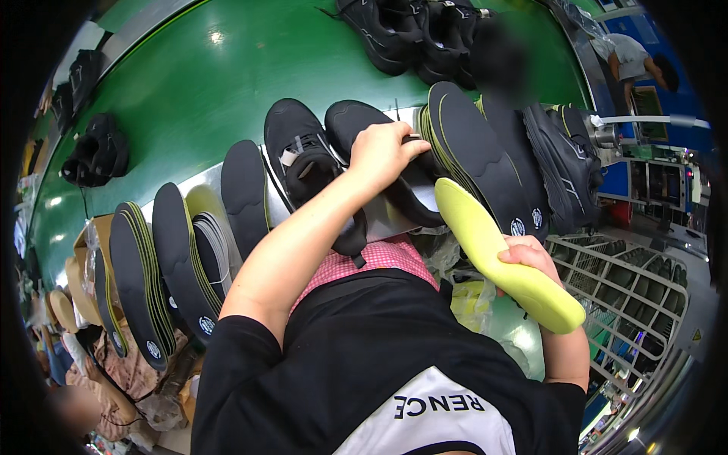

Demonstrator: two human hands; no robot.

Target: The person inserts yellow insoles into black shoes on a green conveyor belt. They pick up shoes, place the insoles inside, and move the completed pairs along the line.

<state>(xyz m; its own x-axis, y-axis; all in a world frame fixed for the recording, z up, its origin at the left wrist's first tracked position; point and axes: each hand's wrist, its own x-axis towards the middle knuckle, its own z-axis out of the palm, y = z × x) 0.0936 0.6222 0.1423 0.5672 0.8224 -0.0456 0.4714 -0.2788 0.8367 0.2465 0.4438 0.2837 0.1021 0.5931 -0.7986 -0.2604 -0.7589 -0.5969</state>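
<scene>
Left hand: the left hand (383, 154) reaches up toward 12 o'clock and is closed around the collar of a black shoe (394, 163) that rests at the tabletop's near edge.
Right hand: the right hand (531, 254) at about 4 o'clock grasps a yellow-green insole (500, 254) near its middle; the insole hangs free, its toe end pointing to 11 o'clock, its heel end to 5 o'clock.
Black shoe: just right of a second black shoe (307, 159) with a white tag on its tongue.
Insole stack, right: dark insoles with yellow-green edges (478, 163) stand on edge at 1 o'clock, just beside the held shoe.
Insole stack, left: more dark insoles (163, 265) stand on edge at 9 o'clock.
Tabletop: green surface (212, 76), with black shoes (413, 34) at 12 o'clock and others (95, 152) at 10 o'clock.
Wire basket: a white wire rack (622, 288) at 4 o'clock, below the right hand.
Clothing: a black top and a pink checked apron (379, 258) at the bottom centre.
</scene>
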